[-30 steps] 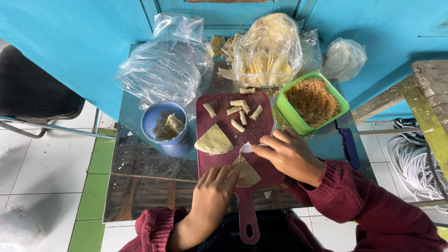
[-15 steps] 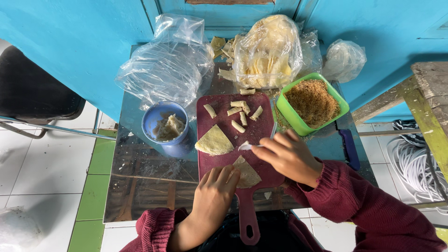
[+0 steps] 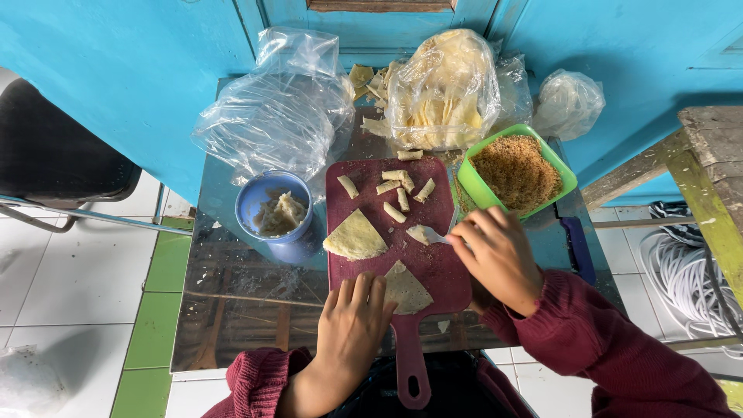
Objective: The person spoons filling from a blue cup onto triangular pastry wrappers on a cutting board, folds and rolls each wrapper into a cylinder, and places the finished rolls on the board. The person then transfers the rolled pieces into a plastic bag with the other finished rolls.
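Low in the frame's centre, we press our left hand [image 3: 352, 329], fingers flat and released, on a thin triangular wrapper [image 3: 406, 288] lying on the maroon cutting board [image 3: 433, 259]. Our right hand [image 3: 495, 255] pinches a small utensil [image 3: 437, 238] near a filling lump [image 3: 419, 233]. We judge the wrapper light, limp and tearable; lift it by an edge corner.

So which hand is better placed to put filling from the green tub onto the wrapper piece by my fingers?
Probably the right hand: it holds a small spoon and sits beside the green tub of crumbly filling. The left hand rests with fingertips on the triangular wrapper piece on the cutting board, steadying it.
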### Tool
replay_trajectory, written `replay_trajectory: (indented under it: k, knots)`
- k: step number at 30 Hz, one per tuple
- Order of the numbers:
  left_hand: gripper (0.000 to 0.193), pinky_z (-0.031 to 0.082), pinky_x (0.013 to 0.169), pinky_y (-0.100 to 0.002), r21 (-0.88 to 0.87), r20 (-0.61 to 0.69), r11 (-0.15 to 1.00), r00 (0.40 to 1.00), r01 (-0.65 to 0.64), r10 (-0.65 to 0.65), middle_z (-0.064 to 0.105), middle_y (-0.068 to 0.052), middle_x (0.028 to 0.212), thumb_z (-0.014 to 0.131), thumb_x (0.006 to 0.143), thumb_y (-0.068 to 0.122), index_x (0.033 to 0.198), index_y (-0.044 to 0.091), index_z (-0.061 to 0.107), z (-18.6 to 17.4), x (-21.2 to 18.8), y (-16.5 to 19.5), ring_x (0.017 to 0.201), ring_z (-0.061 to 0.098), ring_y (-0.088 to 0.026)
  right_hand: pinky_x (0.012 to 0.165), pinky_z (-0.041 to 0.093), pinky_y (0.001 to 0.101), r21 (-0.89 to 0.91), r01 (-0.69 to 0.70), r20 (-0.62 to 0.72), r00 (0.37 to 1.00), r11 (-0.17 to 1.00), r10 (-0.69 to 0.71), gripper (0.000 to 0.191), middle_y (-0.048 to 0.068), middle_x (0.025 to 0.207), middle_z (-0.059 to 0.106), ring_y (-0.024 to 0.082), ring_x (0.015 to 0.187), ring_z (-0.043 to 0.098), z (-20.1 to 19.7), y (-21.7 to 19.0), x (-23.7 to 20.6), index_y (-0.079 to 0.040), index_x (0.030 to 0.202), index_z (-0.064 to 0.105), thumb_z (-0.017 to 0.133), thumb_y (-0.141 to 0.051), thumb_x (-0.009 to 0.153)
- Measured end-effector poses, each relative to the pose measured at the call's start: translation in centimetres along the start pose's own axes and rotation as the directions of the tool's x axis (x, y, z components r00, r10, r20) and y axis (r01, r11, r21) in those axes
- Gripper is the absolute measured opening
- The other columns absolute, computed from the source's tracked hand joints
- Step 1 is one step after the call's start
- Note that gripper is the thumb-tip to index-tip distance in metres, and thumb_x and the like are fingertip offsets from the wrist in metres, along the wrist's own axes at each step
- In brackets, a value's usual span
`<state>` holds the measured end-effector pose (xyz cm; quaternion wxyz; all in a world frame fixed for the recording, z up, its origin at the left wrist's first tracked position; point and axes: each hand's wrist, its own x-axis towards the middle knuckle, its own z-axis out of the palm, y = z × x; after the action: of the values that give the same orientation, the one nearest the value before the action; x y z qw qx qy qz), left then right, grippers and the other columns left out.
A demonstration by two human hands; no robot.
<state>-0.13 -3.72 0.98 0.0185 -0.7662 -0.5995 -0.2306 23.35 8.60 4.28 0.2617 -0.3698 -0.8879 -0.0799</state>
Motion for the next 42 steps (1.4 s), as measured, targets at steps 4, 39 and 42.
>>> replay_trajectory:
  k: [4, 39, 42]
  knots:
    - [0.044, 0.052, 0.078, -0.036, 0.121, -0.003, 0.993, 1.000, 0.006, -0.006, 0.061, -0.008, 0.102, 0.077, 0.081, 0.034, 0.110, 0.005, 0.062, 0.1, -0.3, 0.1, 0.092, 0.061, -0.023, 0.089, 0.041, 0.0397, -0.193, -0.129, -0.029, 0.992, 0.973, 0.126, 0.006, -0.001, 0.096, 0.069, 0.024, 0.096, 0.055, -2.4, 4.0, 0.6, -0.015, 0.102, 0.074, 0.074, -0.018, 0.096]
    - [0.044, 0.054, 0.072, -0.038, -0.120, -0.010, 0.985, 0.992, 0.122, -0.124, 0.062, -0.007, 0.089, 0.081, 0.077, 0.035, 0.105, 0.009, 0.059, 0.4, 0.0, 0.6, 0.082, 0.066, -0.025, 0.093, 0.044, 0.0350, 0.447, 0.057, 0.233, 0.956, 0.893, -0.177, 0.011, -0.001, 0.091, 0.068, 0.021, 0.101, 0.058, -0.1, -6.5, 0.6, -0.010, 0.093, 0.071, 0.077, -0.013, 0.085]
    - [0.041, 0.054, 0.072, -0.037, -0.105, 0.006, 0.985, 0.991, 0.134, -0.134, 0.062, -0.005, 0.089, 0.081, 0.079, 0.034, 0.104, 0.010, 0.058, 0.6, 0.0, 0.5, 0.082, 0.067, -0.024, 0.096, 0.046, 0.0384, 0.393, 0.123, 0.196, 0.957, 0.911, -0.214, 0.018, 0.001, 0.099, 0.068, 0.026, 0.104, 0.056, 0.6, -7.5, -0.6, -0.008, 0.100, 0.072, 0.076, -0.010, 0.083]
